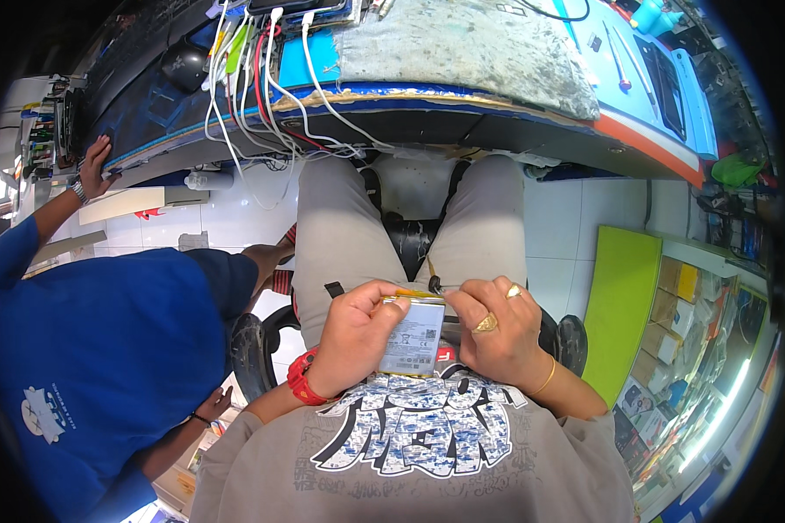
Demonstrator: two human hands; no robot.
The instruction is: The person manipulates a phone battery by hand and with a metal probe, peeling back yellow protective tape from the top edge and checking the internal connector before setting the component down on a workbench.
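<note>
In my lap, my left hand grips a flat grey battery by its left side, thumb on the printed face near the top. Yellow tape and a thin strip run along the battery's top edge. My right hand is closed in a pinch at the top right corner, by a small dark piece on a narrow yellowish flex strip. Exactly what its fingertips grip is too small to make out.
Ahead, a workbench carries a worn mat, white cables and a blue tray. A co-worker in blue is close on my left, one hand on the bench. A glass display case with a green panel stands at right.
</note>
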